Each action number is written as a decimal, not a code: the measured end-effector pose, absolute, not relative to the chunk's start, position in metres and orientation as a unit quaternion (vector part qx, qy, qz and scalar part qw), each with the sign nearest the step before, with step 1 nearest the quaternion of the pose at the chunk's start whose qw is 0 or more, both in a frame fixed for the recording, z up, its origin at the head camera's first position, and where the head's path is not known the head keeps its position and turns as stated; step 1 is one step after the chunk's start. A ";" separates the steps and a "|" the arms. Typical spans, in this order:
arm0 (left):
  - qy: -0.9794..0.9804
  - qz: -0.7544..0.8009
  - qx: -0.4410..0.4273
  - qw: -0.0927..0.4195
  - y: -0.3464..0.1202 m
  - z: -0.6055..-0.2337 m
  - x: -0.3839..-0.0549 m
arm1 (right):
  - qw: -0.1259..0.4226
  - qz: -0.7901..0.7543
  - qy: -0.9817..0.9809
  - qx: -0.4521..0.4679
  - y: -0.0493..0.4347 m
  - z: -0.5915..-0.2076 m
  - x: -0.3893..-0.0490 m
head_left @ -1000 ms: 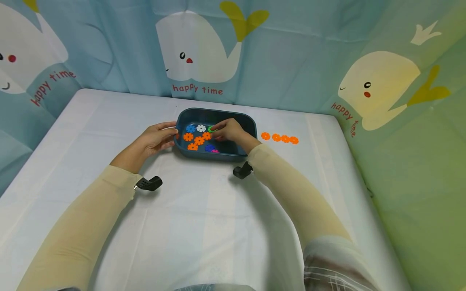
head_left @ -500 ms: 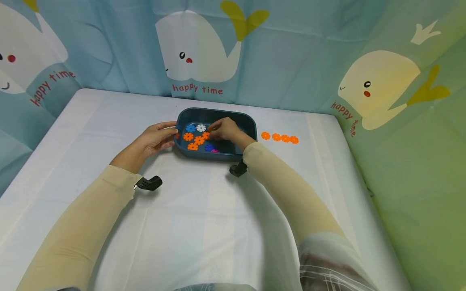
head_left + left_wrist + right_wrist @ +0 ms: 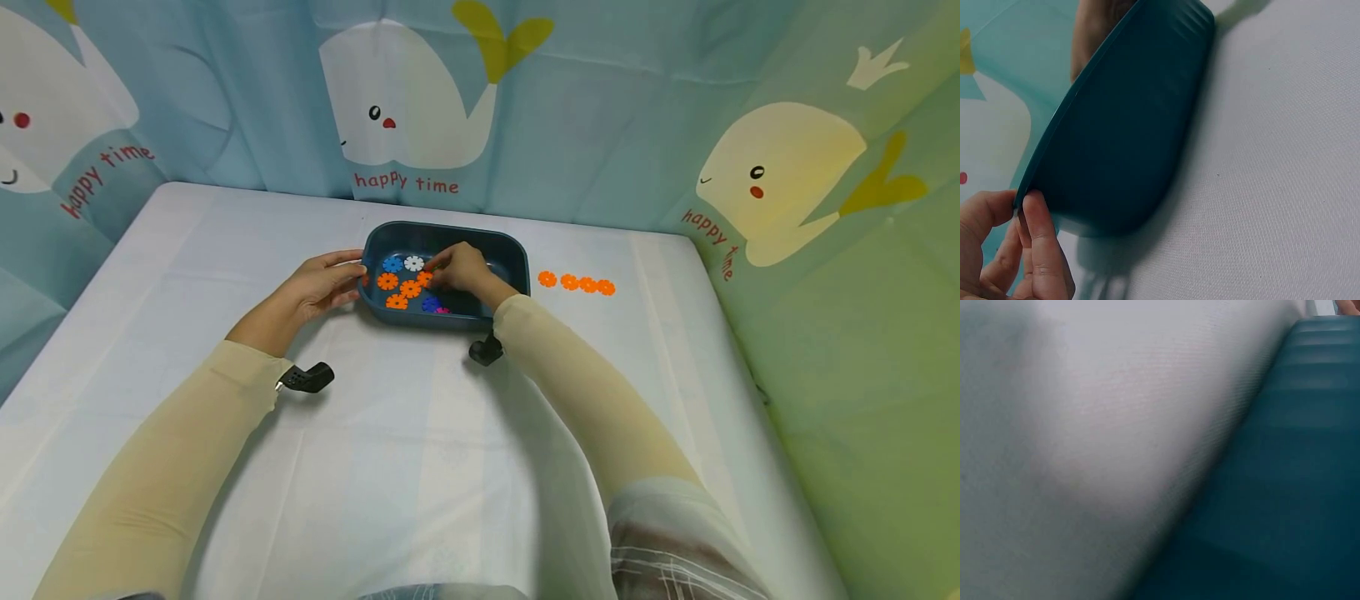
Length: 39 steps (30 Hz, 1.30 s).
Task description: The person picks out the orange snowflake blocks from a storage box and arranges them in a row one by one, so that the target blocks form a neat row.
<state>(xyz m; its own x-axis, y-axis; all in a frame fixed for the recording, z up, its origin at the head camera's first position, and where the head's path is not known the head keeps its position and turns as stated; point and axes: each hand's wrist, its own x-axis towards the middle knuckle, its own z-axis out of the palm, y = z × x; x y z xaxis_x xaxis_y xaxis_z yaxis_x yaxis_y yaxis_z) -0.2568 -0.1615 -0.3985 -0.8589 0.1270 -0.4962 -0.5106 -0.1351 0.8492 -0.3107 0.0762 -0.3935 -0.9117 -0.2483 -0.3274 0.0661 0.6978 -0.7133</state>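
In the head view a dark teal plastic basin (image 3: 408,319) stands on the table with several snowflake discs inside: blue (image 3: 392,264), white (image 3: 414,263), orange (image 3: 410,289) and purple-blue (image 3: 431,304). My left hand (image 3: 322,286) holds its left end. The left wrist view shows that hand's thumb and fingers pinching the basin rim (image 3: 1054,119). My right hand (image 3: 463,271) reaches down into the basin, its fingertips beside an orange disc (image 3: 424,278). A trace of green shows under those fingers; whether they grip anything is hidden. The right wrist view shows only the basin's outer wall (image 3: 1279,475).
Right of the basin, several orange discs (image 3: 578,284) lie in a row on the white-covered table (image 3: 420,433). A curtain (image 3: 615,133) with whale prints hangs behind the table's far edge and along its right side.
My right hand has shifted slightly left inside the basin, covering most of the green disc that showed at its fingertips. The left hand and basin have stayed in place.
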 end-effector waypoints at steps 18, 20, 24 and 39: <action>0.616 0.742 -0.153 0.214 -0.163 -0.400 -0.257 | 0.172 -0.367 0.913 -0.055 0.074 -0.399 -0.311; 0.616 0.742 -0.153 0.214 -0.163 -0.401 -0.257 | 0.171 -0.368 0.912 -0.056 0.075 -0.399 -0.311; 0.618 0.741 -0.153 0.213 -0.162 -0.401 -0.257 | 0.171 -0.372 0.911 -0.055 0.075 -0.398 -0.311; 0.622 0.738 -0.154 0.213 -0.162 -0.399 -0.258 | 0.163 -0.384 0.907 -0.060 0.077 -0.397 -0.307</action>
<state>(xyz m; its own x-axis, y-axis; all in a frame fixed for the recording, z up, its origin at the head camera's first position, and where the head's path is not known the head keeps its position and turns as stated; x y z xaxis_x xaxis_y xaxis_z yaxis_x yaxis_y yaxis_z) -0.2576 -0.1617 -0.3989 -0.8616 0.1239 -0.4922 -0.5061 -0.1355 0.8518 -0.3068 0.0766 -0.3974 -0.9396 -0.2347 -0.2491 0.0159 0.6972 -0.7167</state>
